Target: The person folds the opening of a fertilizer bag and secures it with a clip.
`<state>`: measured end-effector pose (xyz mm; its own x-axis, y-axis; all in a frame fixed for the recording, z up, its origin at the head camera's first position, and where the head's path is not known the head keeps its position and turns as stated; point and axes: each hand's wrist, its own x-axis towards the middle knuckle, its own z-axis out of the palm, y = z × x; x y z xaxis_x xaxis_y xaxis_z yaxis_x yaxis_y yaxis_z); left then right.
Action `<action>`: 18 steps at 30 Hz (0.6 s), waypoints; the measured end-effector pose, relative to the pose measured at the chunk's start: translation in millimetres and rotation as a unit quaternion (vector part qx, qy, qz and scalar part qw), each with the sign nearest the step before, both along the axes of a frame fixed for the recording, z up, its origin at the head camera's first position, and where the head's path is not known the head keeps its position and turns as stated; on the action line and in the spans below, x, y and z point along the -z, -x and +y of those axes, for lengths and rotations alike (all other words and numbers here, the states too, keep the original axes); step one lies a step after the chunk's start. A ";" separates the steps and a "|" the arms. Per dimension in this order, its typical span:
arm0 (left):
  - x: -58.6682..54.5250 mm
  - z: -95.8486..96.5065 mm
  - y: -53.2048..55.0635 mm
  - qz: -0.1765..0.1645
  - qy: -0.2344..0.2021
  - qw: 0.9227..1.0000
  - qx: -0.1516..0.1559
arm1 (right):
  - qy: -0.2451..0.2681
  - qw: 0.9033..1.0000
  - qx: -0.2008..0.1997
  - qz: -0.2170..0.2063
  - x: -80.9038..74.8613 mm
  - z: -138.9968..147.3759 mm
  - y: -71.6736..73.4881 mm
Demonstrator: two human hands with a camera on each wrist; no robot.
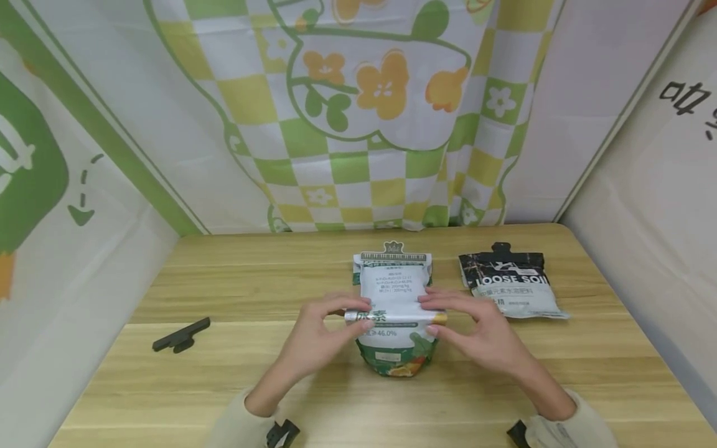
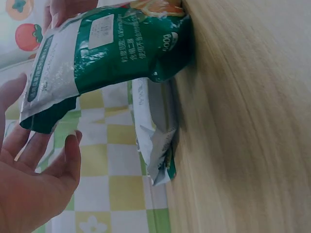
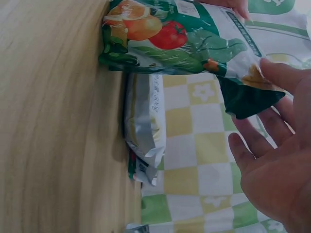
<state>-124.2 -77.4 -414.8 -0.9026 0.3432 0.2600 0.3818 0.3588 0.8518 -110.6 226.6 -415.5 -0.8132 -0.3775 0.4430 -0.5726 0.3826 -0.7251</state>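
Note:
A green and white fertilizer bag (image 1: 386,358) with printed fruit and vegetables stands upright on the table before me. Its top edge is folded over, and a green flap hangs behind in both wrist views. My left hand (image 1: 313,339) pinches one end of the fold, thumb in front and fingers behind. At the opposite end my right hand (image 1: 493,339) pinches it the same way. Just behind lies a second white and green bag (image 1: 392,283), its top closed by a crown-shaped clip (image 1: 394,253); the standing bag hides its lower part.
A loose black sealing clip (image 1: 180,336) lies on the wooden table (image 1: 269,274) to the left. To the right rests a black and white bag (image 1: 518,286) with a black clip (image 1: 501,247) on top. A patterned curtain (image 1: 381,168) hangs behind the table's far edge.

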 end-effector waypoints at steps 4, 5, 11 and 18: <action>5.2 -4.3 1.1 -0.016 0.007 1.000 0.020 | 0.003 0.999 0.006 -0.037 3.6 3.4 0.7; 6.6 -5.1 1.1 -0.022 0.008 1.000 0.021 | 0.005 0.999 0.007 -0.047 4.4 4.1 0.6; 12.6 -7.3 1.2 -0.063 0.007 0.998 0.009 | 0.033 0.995 0.000 -0.097 8.4 6.9 0.0; 19.8 -8.6 5.0 -0.091 -0.003 0.996 0.006 | 0.054 0.992 0.000 -0.115 11.2 9.9 0.2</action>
